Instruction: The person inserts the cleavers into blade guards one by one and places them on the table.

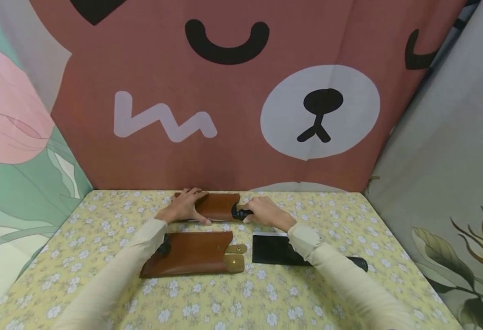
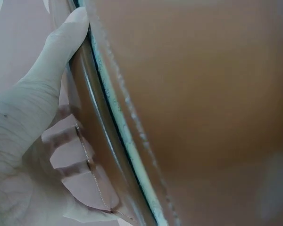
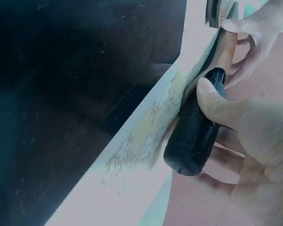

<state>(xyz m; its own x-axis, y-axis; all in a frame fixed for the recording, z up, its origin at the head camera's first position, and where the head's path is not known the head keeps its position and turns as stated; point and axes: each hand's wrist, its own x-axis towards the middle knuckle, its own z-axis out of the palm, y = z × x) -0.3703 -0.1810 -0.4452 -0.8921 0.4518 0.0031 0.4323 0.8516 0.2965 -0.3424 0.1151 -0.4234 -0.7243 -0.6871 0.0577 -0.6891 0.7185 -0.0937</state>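
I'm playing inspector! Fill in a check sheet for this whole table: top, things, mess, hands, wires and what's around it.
Surface: yellow floral tabletop.
Job's things: far brown case, lying flat; black handle sticks out of its right end.
Clutter: second brown case with two straps, lying nearer; black flat thing, partly hidden by the right sleeve.
Grippers: left hand holds the far brown case; right hand grips the black handle.
Cables: nothing seen.
Surroundings: bear-face hanging behind; plant-patterned hangings on both sides.
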